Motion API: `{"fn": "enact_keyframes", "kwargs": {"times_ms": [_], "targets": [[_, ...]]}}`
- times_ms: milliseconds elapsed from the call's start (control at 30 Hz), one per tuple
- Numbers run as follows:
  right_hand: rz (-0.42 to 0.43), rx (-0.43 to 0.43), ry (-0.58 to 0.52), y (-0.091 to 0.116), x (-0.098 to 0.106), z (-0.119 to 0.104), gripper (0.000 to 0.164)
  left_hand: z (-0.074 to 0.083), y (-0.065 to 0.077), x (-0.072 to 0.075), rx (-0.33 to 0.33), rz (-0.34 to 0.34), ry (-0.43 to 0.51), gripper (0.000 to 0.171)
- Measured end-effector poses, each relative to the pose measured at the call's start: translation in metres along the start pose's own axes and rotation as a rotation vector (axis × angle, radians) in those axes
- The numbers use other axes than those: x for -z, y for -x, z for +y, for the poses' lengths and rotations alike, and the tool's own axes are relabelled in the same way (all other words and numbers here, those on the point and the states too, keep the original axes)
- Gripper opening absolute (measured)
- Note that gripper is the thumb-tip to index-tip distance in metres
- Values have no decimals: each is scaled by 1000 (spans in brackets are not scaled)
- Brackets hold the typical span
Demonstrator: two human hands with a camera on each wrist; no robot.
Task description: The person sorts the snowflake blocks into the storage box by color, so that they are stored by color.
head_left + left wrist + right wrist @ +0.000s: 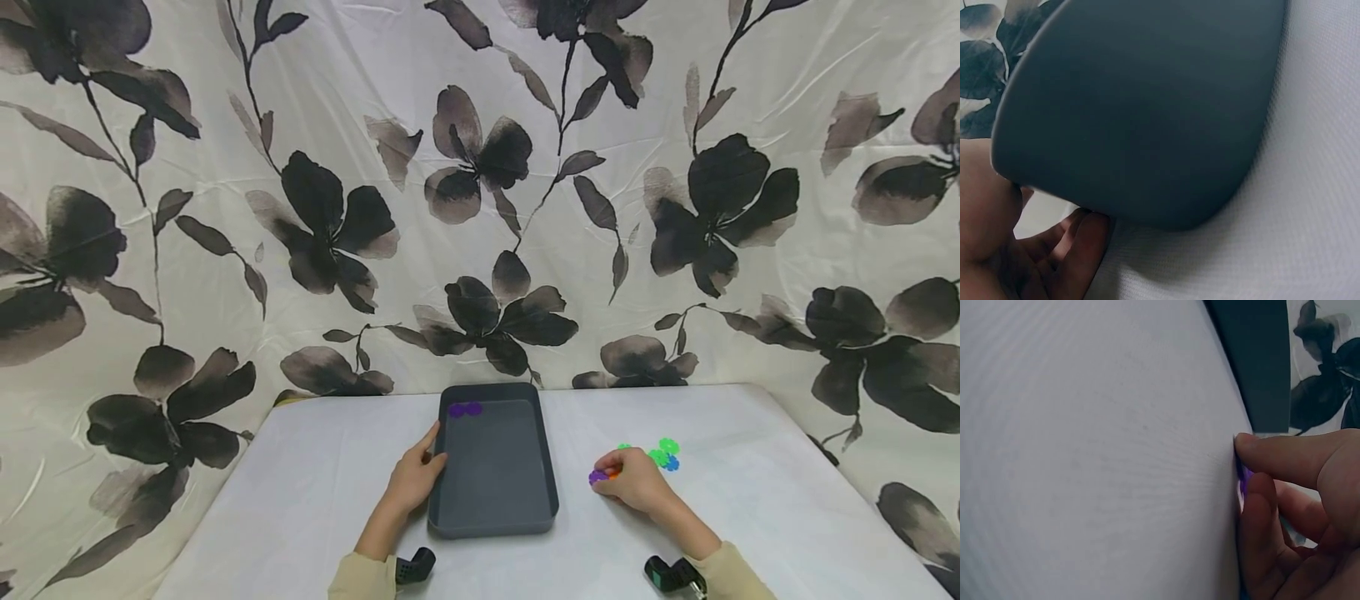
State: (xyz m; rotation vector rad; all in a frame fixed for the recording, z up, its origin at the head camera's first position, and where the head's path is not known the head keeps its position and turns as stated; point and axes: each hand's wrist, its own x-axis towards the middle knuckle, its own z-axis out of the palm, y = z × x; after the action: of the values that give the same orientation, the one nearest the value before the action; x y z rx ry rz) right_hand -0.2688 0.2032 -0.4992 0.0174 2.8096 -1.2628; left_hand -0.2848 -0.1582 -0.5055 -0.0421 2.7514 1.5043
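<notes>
A dark grey rectangular tray lies on the white-covered table, with two purple flower-shaped pieces side by side in its far left corner. My left hand grips the tray's left side; in the left wrist view the thumb is at the rim and the fingers are against the outer wall. To the right of the tray, my right hand pinches a purple flower-shaped piece between thumb and fingertips, low at the table. An orange piece shows partly beneath those fingers. The right wrist view shows only a sliver of purple.
Beyond the right hand lie green flower-shaped pieces and a blue one, close together. Another green piece is mostly hidden behind the hand. A floral cloth hangs along the table's far edge.
</notes>
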Motion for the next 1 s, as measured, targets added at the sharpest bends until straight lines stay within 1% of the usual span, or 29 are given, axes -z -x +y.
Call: {"fn": "enact_keyframes", "kwargs": {"times_ms": [167,333,433,600,800,1000], "targets": [[6,29,22,0,-3,-3,28,-2,0,1,1,5,7,58],[38,60,3,1,-6,-7,27,-3,-1,1,-2,1,11,58],[35,63,-63,2,-8,-9,21,-3,-1,0,-2,-1,14,58],[12,15,-180,1,-9,-19,11,-5,-1,0,1,-1,17,58],[17,-25,-274,-3,-7,-33,12,-6,-1,-1,0,-3,26,59],[15,-52,-378,-13,-2,-45,15,-6,-1,-1,-11,-3,20,59]]}}
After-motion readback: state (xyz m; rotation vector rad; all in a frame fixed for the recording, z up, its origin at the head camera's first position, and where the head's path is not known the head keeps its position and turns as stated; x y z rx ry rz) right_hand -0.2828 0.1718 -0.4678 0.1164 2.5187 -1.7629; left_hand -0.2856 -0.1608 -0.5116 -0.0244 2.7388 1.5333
